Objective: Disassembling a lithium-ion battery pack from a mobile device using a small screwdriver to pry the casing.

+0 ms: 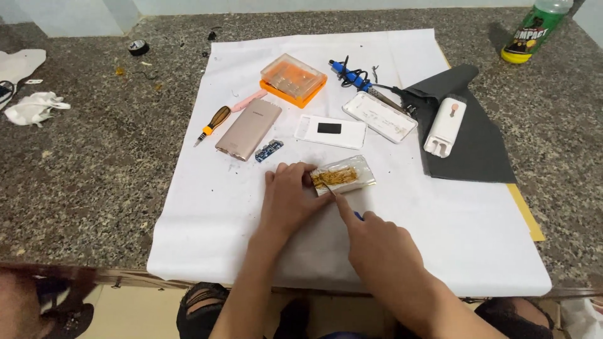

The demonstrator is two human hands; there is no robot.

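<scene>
Lying around the hands on a white sheet (239, 238) that covers the speckled stone bench (81, 169) are one gold power-bank case (249, 129), one small blue circuit board (269, 150), one orange-handled screwdriver (212, 125), one clear-and-orange parts box (293, 80), two white shell pieces (330, 132) (379, 117), one blue soldering iron (355, 78), one white device (445, 125) on a dark cloth (471, 150), and one green bottle (536, 30). Nothing blocks the silver battery pack (344, 174), which lies flat mid-sheet with amber tape on top. The left hand (292, 198) presses its near end, grip loose on it. The right hand (383, 251) pinches a thin blue-handled tool (347, 208) whose tip touches the pack.
</scene>
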